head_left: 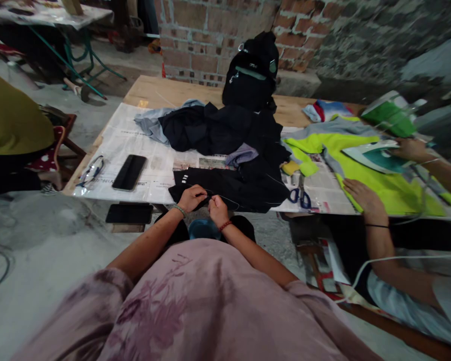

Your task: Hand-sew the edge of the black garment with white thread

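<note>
A black garment [229, 183] with small white bars near one end lies along the table's near edge. My left hand [191, 197] has its fingers closed in a pinch on the garment's near edge. Close beside it, my right hand [218, 210] is also pinched shut at that edge; whatever sits between its fingertips is too small to make out. A thin pale thread [237, 204] curves over the black cloth just right of my right hand. Blue-handled scissors [300, 196] lie to the right of the garment.
Newspaper under clear plastic covers the table [154, 165]. A phone [130, 172] and glasses [91, 170] lie left; dark clothes [210, 128] and a black backpack [250, 75] sit behind. At right, a co-worker's hand [411, 149] holds an iron [376, 156] on a yellow-grey garment [334, 145].
</note>
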Demonstrator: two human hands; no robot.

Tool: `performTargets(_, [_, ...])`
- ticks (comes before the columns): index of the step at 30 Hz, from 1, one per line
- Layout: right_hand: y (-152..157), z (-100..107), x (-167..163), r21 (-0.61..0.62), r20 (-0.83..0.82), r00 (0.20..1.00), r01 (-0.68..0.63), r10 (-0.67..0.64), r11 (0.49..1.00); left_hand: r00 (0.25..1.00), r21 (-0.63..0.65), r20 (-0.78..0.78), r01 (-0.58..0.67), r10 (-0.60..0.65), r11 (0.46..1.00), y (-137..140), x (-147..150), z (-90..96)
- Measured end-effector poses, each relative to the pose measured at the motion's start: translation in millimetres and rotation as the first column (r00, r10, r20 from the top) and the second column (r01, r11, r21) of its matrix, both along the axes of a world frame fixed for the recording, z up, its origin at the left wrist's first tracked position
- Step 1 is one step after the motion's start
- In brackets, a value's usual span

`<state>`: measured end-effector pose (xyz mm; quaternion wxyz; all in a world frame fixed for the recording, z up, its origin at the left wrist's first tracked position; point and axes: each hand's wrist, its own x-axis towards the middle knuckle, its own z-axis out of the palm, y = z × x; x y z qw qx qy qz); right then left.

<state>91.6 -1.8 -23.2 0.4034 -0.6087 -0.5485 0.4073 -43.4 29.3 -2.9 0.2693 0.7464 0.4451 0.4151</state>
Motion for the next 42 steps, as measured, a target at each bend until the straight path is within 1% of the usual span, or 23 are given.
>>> performTargets(4, [4,0,2,0.013,0.011,1.0,-0.013,0.013,1.0,0.997,0.01,-0.029,0.073,-0.072,0.997,-1,-1,1.9])
performTargets(10, [4,4,2,-0.025,-0.058,0.998,-0.02,0.018,0.999,0.996,0.023,-0.073,0.048,-0.047,0.999,-3,-5,10.2])
performTargets(15, [-2,8,2,-0.083,-0.185,0.981,-0.076,0.06,0.994,0.99,0.111,-0.137,0.055,-0.04,0.992,-2,-6,1.7])
performTargets(18, [-8,10,4,-0.124,-0.216,0.973,-0.104,0.076,0.987,0.993,0.12,-0.116,0.02,-0.006,0.993,-1,-4,-3.6])
performTargets(22, [-13,10,8,-0.187,-0.161,0.985,-0.095,0.065,0.978,0.998,0.1,-0.067,-0.01,0.017,0.995,-1,-2,-5.7])
performTargets(30, [-9,10,4,-0.15,-0.081,0.996,-0.049,0.037,0.987,0.998,0.075,-0.057,-0.014,0.019,0.997,0,-1,-4.1])
performTargets(33, [-6,10,3,-0.116,-0.056,0.998,-0.026,0.02,0.993,0.997,0.057,-0.074,0.038,-0.034,0.998,-1,-2,-2.8])
performTargets(36, [-2,12,3,-0.098,-0.075,0.997,-0.016,0.009,0.995,0.995,0.046,-0.077,0.069,-0.065,0.997,-2,-1,-2.4])
performTargets(39, [-4,16,8,-0.12,-0.083,0.994,-0.078,0.069,0.99,0.998,0.036,-0.063,0.026,-0.024,0.999,-3,0,-3.1])
performTargets(42, [-16,20,21,-0.076,-0.018,0.982,-0.189,0.188,0.979,0.999,0.04,-0.043,-0.017,0.019,0.999,-3,1,-3.6])
